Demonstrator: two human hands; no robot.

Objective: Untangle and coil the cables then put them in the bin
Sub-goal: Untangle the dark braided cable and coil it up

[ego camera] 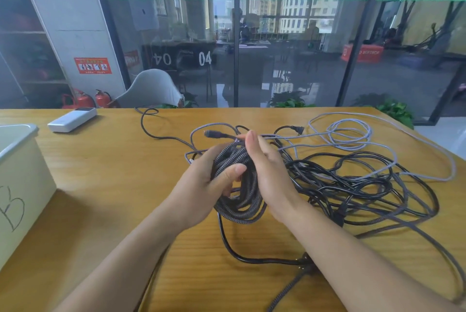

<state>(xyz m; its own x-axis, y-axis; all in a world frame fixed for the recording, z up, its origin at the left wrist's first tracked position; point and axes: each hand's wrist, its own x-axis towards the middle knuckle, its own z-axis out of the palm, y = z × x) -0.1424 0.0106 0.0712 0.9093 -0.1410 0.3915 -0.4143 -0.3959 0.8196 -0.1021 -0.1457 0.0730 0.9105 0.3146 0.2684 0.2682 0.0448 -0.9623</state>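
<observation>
Hands (201, 185) (267, 175) on the braided coil (239, 208) at table (113, 211) centre, bin (22, 160) at left edge

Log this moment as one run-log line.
step: coiling | left hand: grips braided coil | right hand: against coil, fingers hidden | other cables: tangled on table | bin: far left, coil not yet in

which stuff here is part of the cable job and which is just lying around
Job: dark grey braided cable coil, tangled black cables, light grey cable, pale plastic bin marked B.
Lying about: white rectangular power bank, grey chair, red fire extinguishers.
</observation>
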